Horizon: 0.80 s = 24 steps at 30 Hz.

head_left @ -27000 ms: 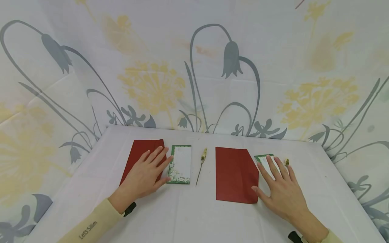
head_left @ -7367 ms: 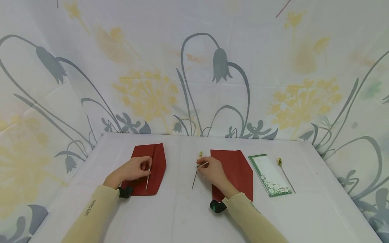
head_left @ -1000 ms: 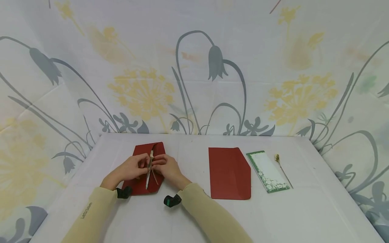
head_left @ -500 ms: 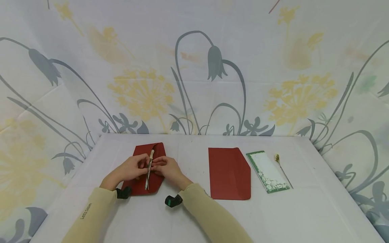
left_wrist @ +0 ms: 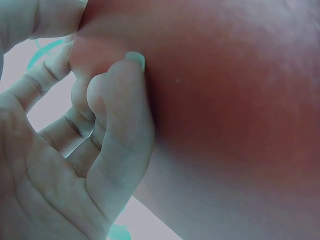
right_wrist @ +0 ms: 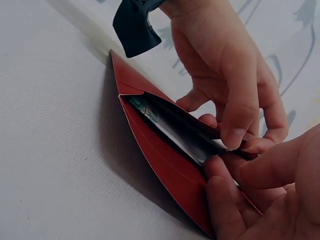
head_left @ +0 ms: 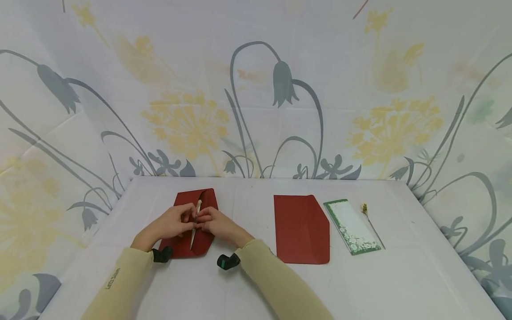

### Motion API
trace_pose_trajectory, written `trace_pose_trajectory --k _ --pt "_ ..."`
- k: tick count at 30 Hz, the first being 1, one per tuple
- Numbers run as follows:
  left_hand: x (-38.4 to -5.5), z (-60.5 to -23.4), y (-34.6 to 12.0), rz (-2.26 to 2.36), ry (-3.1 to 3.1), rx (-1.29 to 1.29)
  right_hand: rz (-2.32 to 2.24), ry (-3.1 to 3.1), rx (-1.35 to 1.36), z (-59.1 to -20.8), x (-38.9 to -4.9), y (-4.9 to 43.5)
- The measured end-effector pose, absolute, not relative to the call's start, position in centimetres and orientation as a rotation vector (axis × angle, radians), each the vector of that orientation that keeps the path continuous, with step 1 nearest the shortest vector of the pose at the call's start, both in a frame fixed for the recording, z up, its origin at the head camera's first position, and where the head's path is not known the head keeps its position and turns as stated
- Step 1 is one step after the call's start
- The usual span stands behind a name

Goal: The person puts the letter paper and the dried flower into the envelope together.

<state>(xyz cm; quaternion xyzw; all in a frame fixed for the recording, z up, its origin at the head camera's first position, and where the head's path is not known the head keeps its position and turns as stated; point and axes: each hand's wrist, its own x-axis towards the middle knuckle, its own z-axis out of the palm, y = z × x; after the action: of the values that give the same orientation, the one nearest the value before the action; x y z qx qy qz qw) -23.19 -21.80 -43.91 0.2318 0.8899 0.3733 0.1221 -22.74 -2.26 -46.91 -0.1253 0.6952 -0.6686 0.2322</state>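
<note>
- Left hand pinches open red envelope on desk; white card inside.
- Right hand at its mouth, can't tell if pinching.
- Second envelope, green-edged card, dried flower well right.

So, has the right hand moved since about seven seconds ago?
Yes, to the person's left: the right hand then overlapped the right red envelope, and is now clear of it, at the left red envelope.

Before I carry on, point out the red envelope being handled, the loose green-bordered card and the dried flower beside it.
Left red envelope (head_left: pixel 203 243): head view, on its bare near end.
Green-bordered card (head_left: pixel 353 227): head view, middle of its white face.
Dried flower (head_left: pixel 364 208): head view, on its yellow blossom.
</note>
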Motion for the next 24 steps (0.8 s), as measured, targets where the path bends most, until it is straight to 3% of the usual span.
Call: trace_pose_trajectory --k 10,24 --pt "-23.23 -43.71 -21.74 1.070 2.602 0.647 -2.036 1.854 -0.225 -47.19 -22.74 -2.50" --pt "-23.11 -43.61 -21.62 1.052 2.605 0.675 -2.004 1.839 -0.253 -47.00 -22.64 -2.55"
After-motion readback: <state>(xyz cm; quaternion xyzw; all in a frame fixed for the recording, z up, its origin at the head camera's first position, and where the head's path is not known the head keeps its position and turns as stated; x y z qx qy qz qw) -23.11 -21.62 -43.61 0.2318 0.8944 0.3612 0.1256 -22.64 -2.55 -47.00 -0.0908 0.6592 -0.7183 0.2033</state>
